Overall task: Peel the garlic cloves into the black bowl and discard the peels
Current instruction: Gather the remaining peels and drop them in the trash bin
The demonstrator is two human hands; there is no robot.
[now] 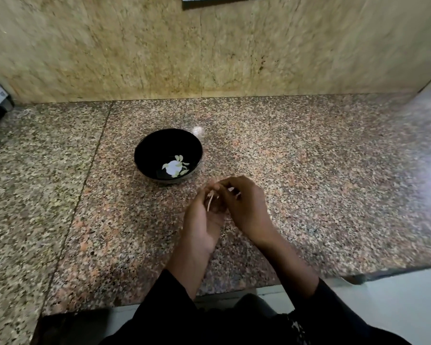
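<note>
Both hands meet just in front of the black bowl (168,155), above the granite worktop (309,183). My left hand (204,220) cups a garlic clove (211,199), fingers curled round it. My right hand (246,207) pinches at its peel; blurred. Peeled cloves (178,165) lie in the bowl. A pale blurred thing (197,131) sits behind the bowl.
</note>
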